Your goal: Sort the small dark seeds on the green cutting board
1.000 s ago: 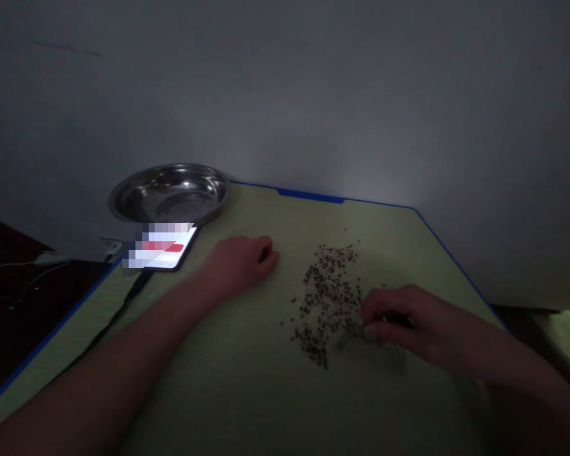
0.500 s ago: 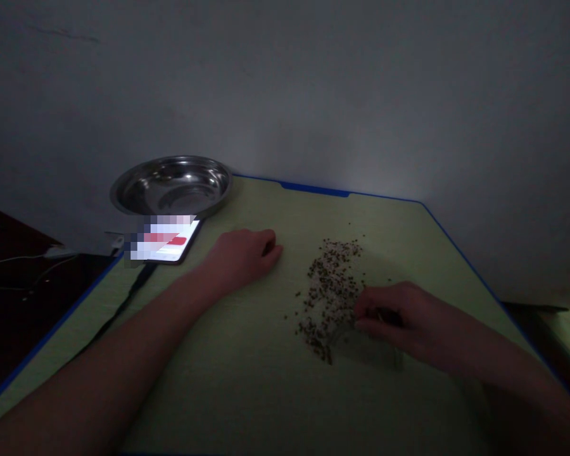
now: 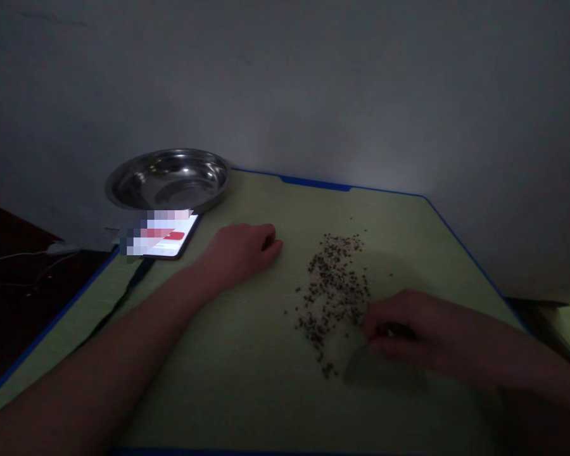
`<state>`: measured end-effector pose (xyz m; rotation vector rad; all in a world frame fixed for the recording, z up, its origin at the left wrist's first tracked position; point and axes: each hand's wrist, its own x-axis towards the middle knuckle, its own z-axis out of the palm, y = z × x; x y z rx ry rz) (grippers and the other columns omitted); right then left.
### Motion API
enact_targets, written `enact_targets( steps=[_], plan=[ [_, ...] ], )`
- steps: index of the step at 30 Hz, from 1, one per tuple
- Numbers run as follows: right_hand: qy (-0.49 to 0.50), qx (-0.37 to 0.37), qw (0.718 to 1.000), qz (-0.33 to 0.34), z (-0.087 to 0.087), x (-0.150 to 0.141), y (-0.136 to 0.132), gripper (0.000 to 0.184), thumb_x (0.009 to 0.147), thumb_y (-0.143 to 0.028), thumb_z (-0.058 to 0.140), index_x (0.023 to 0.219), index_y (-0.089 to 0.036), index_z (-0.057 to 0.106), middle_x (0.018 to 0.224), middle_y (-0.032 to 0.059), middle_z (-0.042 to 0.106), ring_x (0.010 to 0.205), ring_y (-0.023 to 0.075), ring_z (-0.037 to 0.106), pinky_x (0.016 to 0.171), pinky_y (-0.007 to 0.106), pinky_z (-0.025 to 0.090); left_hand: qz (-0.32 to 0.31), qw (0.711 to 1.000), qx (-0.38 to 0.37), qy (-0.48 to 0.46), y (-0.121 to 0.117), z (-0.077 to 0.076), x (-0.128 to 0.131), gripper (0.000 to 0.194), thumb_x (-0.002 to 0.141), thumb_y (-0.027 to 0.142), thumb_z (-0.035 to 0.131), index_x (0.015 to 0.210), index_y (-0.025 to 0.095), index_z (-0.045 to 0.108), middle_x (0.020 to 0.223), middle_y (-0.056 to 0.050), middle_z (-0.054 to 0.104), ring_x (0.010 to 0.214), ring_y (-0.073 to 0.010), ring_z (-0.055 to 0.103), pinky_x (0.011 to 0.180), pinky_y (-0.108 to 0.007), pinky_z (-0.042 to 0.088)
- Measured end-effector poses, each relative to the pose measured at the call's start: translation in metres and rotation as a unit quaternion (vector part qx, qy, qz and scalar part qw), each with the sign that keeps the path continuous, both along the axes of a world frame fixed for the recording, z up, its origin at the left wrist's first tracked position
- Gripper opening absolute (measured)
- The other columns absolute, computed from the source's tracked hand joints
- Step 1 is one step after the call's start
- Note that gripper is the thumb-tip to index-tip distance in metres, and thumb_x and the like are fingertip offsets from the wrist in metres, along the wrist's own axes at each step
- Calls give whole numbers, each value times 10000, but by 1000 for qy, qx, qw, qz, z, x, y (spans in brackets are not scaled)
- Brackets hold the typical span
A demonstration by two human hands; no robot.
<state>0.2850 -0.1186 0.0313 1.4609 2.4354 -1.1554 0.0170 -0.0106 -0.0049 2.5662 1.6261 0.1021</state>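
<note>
A spread of small dark beans or seeds mixed with pale grains [image 3: 335, 278] lies on the yellow-green table [image 3: 247, 373]. At its right edge is my right hand [image 3: 394, 326], closed with thumb and fingertips together on a clear see-through piece [image 3: 384, 370] with a rounded edge. That piece rests low over the table beneath the fingers; whether it is a bag or a dish is too dim to tell. My left hand [image 3: 244, 250] lies on the table left of the grains, curled into a loose fist, with nothing visible in it.
A wide steel basin [image 3: 171, 183] stands at the back left against the wall. In front of it lies a lit phone [image 3: 171, 240], partly pixelated, with a dark strap or cable [image 3: 123, 301] running toward me. Blue edging [image 3: 316, 183] borders the table.
My right hand shifted slightly left, then back right and down, with the clear piece following. A few dark bits now lie lower at the near end of the spread. My left hand stays put.
</note>
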Motion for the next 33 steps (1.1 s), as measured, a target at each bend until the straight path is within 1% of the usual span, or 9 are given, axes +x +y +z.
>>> enact_targets(
  steps=[5, 11, 15, 21, 26, 29, 33],
  plan=[
    [19, 10, 999, -31, -3, 5, 6, 142, 886, -280, 547, 784, -215, 621, 675, -39, 595, 609, 109, 522, 539, 231, 368, 4, 1000, -5, 4, -1, 1, 1, 388, 874, 478, 336, 837, 215, 618, 736, -49, 641, 620, -188, 535, 558, -303, 288],
    [17, 0, 1000, -18, -5, -3, 4, 121, 877, -286, 564, 797, -219, 624, 681, -45, 597, 598, 103, 520, 523, 225, 357, 3, 1000, -6, -2, 0, 1, 1, 388, 870, 477, 341, 835, 213, 622, 729, -47, 635, 608, -183, 528, 558, -303, 289],
    [14, 11, 999, -28, -4, -4, 5, 122, 879, -258, 549, 785, -213, 613, 678, -42, 592, 609, 108, 524, 539, 229, 363, 2, 1000, -9, -6, -1, 1, 0, 389, 869, 480, 347, 845, 212, 628, 726, -45, 632, 607, -181, 523, 574, -306, 300],
    [32, 10, 999, -32, -5, -5, 6, 141, 882, -276, 547, 775, -209, 608, 658, -39, 580, 587, 107, 508, 526, 225, 364, 3, 1000, -4, -2, -1, 1, 1, 390, 869, 478, 349, 831, 211, 631, 719, -48, 633, 599, -177, 521, 570, -305, 299],
    [25, 6, 999, -30, -8, -11, 5, 111, 872, -257, 556, 789, -212, 614, 673, -39, 597, 596, 107, 522, 525, 224, 366, 0, 1000, 5, 10, -1, 1, 2, 382, 873, 466, 354, 849, 209, 636, 735, -53, 648, 618, -186, 540, 565, -304, 307],
    [22, -2, 1000, -20, -7, -13, 3, 119, 877, -273, 555, 794, -218, 620, 679, -39, 607, 598, 110, 532, 522, 229, 365, 0, 1000, 3, 9, -2, 2, 2, 381, 874, 467, 355, 847, 210, 635, 727, -51, 646, 611, -185, 540, 560, -305, 307],
    [18, 12, 999, -24, -6, -13, 2, 123, 882, -286, 552, 803, -227, 625, 696, -41, 617, 614, 112, 544, 540, 231, 373, -1, 1000, 7, 7, -1, 1, 1, 394, 876, 473, 343, 847, 213, 637, 730, -49, 647, 609, -185, 537, 565, -307, 310]
  ],
)
